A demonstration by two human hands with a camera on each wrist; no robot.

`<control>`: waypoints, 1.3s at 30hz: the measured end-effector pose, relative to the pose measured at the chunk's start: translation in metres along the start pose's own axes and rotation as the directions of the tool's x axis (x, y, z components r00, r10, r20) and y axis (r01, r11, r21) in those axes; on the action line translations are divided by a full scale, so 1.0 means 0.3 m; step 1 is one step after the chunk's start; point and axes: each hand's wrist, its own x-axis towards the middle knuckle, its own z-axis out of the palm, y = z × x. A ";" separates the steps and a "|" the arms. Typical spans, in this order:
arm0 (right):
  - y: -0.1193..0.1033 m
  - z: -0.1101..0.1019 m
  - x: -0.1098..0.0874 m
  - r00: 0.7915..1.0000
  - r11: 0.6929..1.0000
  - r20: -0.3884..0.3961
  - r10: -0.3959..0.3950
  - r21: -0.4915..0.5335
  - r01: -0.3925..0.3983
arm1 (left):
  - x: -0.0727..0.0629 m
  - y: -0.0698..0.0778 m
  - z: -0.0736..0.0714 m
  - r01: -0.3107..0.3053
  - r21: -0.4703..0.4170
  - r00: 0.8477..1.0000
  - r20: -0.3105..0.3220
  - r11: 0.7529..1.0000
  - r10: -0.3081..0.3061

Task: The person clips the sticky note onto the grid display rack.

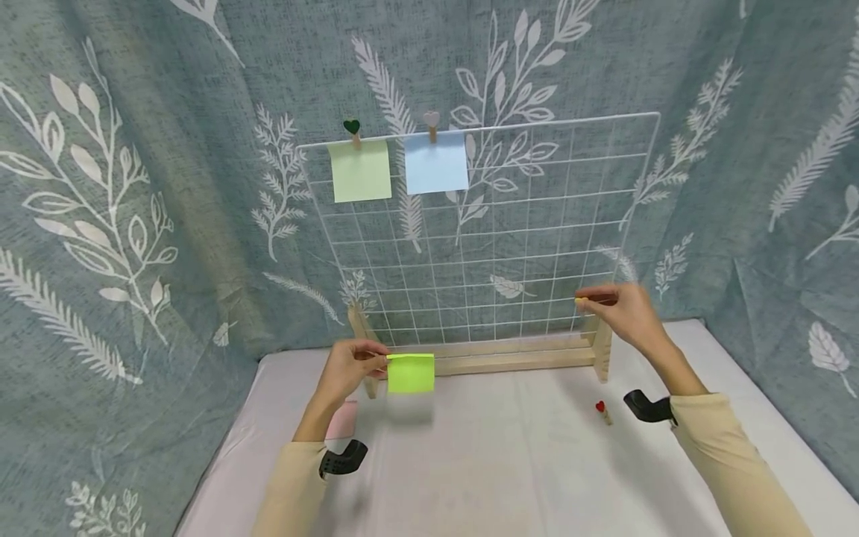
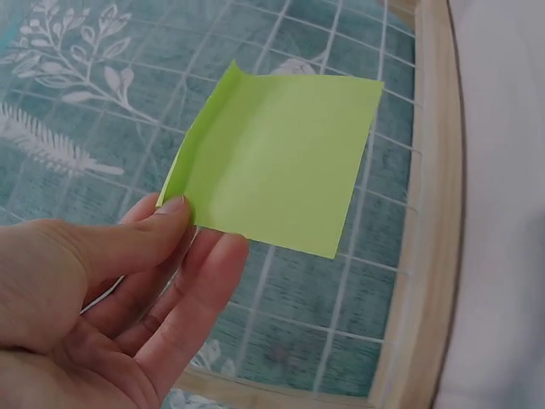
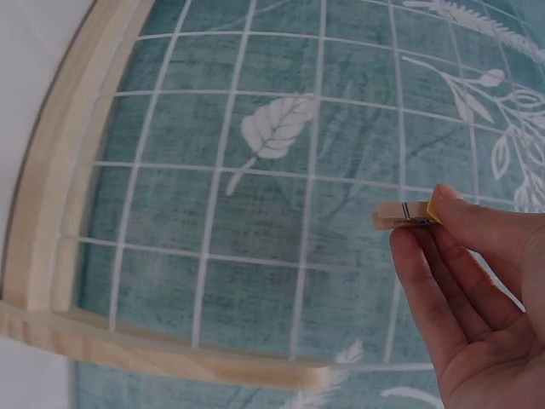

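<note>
My left hand [image 1: 349,367] pinches a bright yellow-green sticky note [image 1: 411,374] by one edge, in front of the grid's lower left part. In the left wrist view the note [image 2: 285,158] has a bent strip along the edge by my thumb. Over on the right, my right hand [image 1: 624,309] pinches a small wooden clothespin [image 3: 404,213] with a bit of yellow at its held end. A white wire grid [image 1: 510,224] stands upright in a wooden base [image 1: 510,361]. From its top bar hang a pale green note [image 1: 361,173] and a light blue note [image 1: 436,165].
A green-heart clothespin [image 1: 352,128] and a pale-heart clothespin [image 1: 432,124] clip the hanging notes. On the white tabletop [image 1: 483,462] lie a red-heart clothespin [image 1: 604,412] at right and a pink note [image 1: 343,420] beside my left wrist. A leaf-patterned curtain [image 1: 201,224] surrounds the table.
</note>
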 end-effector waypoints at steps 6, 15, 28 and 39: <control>-0.038 -0.024 0.017 1.000 0.999 -0.015 -0.024 -0.031 0.023 | 0.021 0.040 -0.002 -0.044 0.043 0.999 0.007 0.998 0.043; -0.083 -0.040 0.072 0.992 0.994 -0.072 -0.104 -0.053 0.100 | 0.046 0.122 0.021 -0.074 -0.005 0.997 0.035 0.997 0.074; -0.174 -0.089 0.127 0.982 0.989 -0.119 -0.147 -0.039 0.144 | 0.090 0.242 0.066 -0.093 0.027 0.994 0.067 0.995 0.091; -0.230 -0.115 0.156 0.967 0.983 -0.184 -0.179 0.000 0.182 | 0.120 0.339 0.098 -0.125 0.032 0.989 0.085 0.992 0.122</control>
